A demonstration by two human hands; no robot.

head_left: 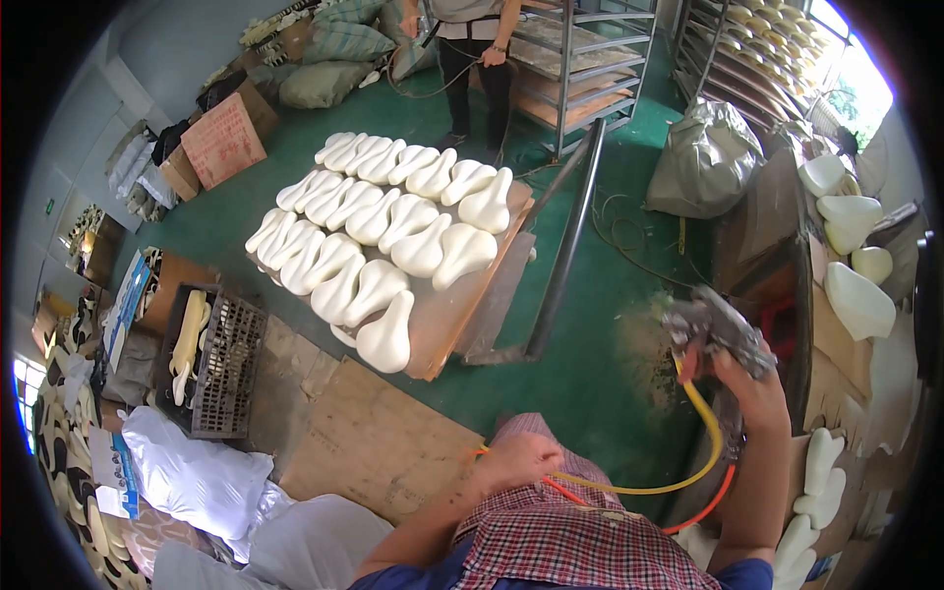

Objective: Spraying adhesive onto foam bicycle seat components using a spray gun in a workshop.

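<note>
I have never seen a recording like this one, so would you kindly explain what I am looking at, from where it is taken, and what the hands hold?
There is no machine here. A camera worn on a person's head looks down, and its fisheye lens bends the edges. The forearms entering from below are the wearer's own. The right hand grips a grey metal hand tool, fed by a yellow hose and an orange hose. The left hand rests closed on a checked apron, seemingly on the hoses. On the green floor a wooden board carries rows of white moulded foam shapes. Another person stands by metal racks beyond.
</note>
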